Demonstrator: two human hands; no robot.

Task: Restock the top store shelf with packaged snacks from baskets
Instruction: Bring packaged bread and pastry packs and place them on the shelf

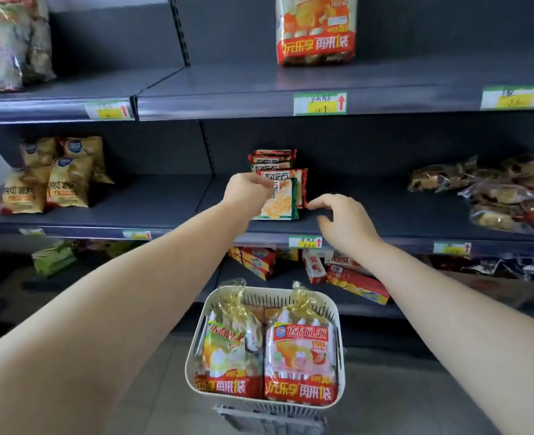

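Note:
A white slotted basket (337, 312) stands low in front of me and holds two big orange-and-red snack bags (300, 362). One bag of the same kind (315, 29) stands upright on the top shelf (228, 86). My left hand (248, 191) is at the middle shelf, its fingers pinched on the top of a small green-edged cracker packet (279, 204) in front of a row of red packets (273, 161). My right hand (342, 219) hovers just right of that packet, fingers spread and curled, holding nothing.
Yellow chip bags (55, 180) stand at the left of the middle shelf, clear-wrapped pastries (504, 189) at its right. Foil bags (8, 42) occupy the top shelf's left end. Red boxes (353, 281) lie on the lower shelf. A grey basket (268, 419) sits under the white one.

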